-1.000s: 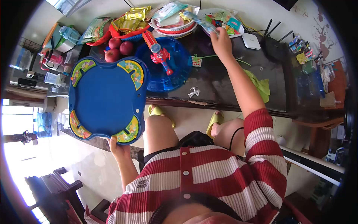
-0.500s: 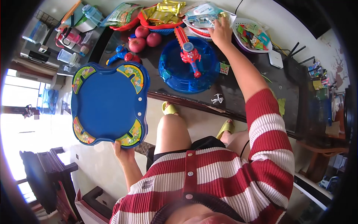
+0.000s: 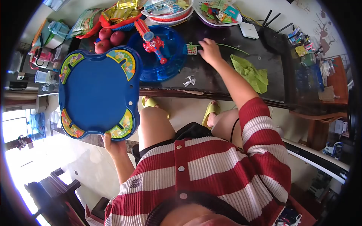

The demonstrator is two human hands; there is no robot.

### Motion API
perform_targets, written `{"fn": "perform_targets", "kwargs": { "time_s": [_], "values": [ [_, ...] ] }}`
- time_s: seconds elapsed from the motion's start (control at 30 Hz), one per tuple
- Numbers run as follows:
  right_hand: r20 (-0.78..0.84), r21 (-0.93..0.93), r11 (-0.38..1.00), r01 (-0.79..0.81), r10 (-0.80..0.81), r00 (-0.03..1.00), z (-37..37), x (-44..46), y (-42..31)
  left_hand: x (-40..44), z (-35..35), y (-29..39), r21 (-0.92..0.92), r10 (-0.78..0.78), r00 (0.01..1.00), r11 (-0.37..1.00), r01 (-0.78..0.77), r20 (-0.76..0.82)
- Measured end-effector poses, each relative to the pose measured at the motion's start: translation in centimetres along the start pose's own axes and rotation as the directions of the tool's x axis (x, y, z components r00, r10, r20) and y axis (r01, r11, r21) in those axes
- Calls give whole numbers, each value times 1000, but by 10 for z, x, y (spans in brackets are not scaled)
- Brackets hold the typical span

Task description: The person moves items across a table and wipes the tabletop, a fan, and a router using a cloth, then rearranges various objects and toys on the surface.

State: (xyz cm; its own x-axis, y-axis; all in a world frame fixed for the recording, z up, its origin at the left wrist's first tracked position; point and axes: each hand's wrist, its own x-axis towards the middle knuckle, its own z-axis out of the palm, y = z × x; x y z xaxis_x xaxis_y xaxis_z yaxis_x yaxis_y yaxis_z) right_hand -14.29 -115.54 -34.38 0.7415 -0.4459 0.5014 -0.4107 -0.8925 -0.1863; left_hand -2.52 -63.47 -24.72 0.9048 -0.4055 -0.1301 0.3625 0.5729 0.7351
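Observation:
My left hand (image 3: pixel 115 147) grips the lower edge of a blue toy board (image 3: pixel 98 94) with yellow-green illustrated corners, held up at the left. My right hand (image 3: pixel 210 52) is over the dark table with its fingers apart and nothing visible in them. Just left of those fingers lies a small patterned piece (image 3: pixel 192 49), beside a round blue transparent basin (image 3: pixel 166 73). A red toy sword (image 3: pixel 153 44) rests across the basin. Nearer the table's front edge is a small white figure (image 3: pixel 189 81).
Red apples (image 3: pixel 102 46) sit behind the board. Along the back stand a red basket of gold packets (image 3: pixel 120 17), stacked baskets (image 3: pixel 167 15) and a white basket of colourful packets (image 3: pixel 218 13). A green cloth (image 3: pixel 250 73), a white box (image 3: pixel 249 31) and a black router (image 3: pixel 275 40) are on the right.
My right hand has come away from the stacked baskets at the back and moved nearer, beside the small patterned piece. The camera view has shifted right. My left hand still holds the board.

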Motion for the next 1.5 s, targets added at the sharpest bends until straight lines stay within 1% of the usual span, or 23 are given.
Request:
{"fn": "perform_targets", "kwargs": {
  "time_s": [0.07,0.17,0.3,0.4,0.43,0.5,0.6,0.63,0.7,0.77,0.83,0.87,0.9,0.97,1.0,1.03,1.1,1.17,1.23,1.3,1.37,1.4,1.5],
  "values": [
    [92,-17,1000,-13,15,996,8,5,-12,-4,14,-2,7,-10,1000,1000,10,-14],
    [225,-110,989,-102,124,966,18,9,-19,-8,24,1,64,-3,1000,998,2,6],
    [208,-106,971,-215,233,950,15,15,1,-6,28,2,118,13,1000,993,-15,21],
    [151,-65,971,-232,239,959,0,12,25,1,15,0,94,9,996,995,-16,84],
    [135,-78,975,-207,216,967,-3,10,33,1,14,0,92,8,997,996,-16,79],
    [74,-239,961,-140,161,984,-10,6,44,3,16,-2,89,9,997,996,-15,73],
    [25,-192,971,-144,151,988,-9,8,44,4,15,-7,79,-7,996,997,1,83],
    [107,-65,996,-59,65,992,-5,8,43,3,14,-8,74,-13,997,997,6,82],
    [-72,-53,986,161,-165,984,13,4,27,0,10,-9,67,-21,996,998,16,86],
    [28,-173,983,70,-66,997,27,-4,14,-4,7,-9,77,-30,999,997,28,32],
    [289,-148,988,43,2,957,10,3,3,-5,3,-7,73,-25,999,997,22,45],
    [213,-107,990,97,-73,974,4,-4,-3,-5,1,-5,72,-48,997,996,43,65],
    [228,-129,977,168,-136,964,10,-11,-4,-5,-2,-4,79,-43,996,996,37,76],
    [195,41,997,71,-78,978,-3,-22,-11,-6,4,-1,92,-22,995,996,13,93],
    [190,200,977,-77,39,981,-12,-29,-9,-7,6,0,92,-23,996,996,15,82],
    [131,283,938,-199,167,977,-25,-32,-4,-8,9,1,82,-28,995,996,20,98],
    [57,463,793,-396,419,906,-48,-44,8,-11,12,2,65,-36,993,997,28,117],
    [-11,520,683,-513,606,795,-61,-62,37,-12,9,3,74,-26,995,997,19,97],
    [-119,432,746,-506,604,788,-82,-84,65,-14,12,2,76,-21,994,997,12,108],
    [-95,332,812,-481,536,839,-98,-105,85,-15,14,0,57,-46,989,998,38,143],
    [161,416,672,-612,609,777,-114,-112,79,-17,13,-3,59,-21,995,998,15,97],
    [176,363,708,-606,586,791,-119,-113,69,-19,15,-4,47,-19,990,999,13,140],
    [225,352,760,-547,498,837,-102,-101,51,-25,18,-4,52,-29,987,998,21,157]
  ]
}}
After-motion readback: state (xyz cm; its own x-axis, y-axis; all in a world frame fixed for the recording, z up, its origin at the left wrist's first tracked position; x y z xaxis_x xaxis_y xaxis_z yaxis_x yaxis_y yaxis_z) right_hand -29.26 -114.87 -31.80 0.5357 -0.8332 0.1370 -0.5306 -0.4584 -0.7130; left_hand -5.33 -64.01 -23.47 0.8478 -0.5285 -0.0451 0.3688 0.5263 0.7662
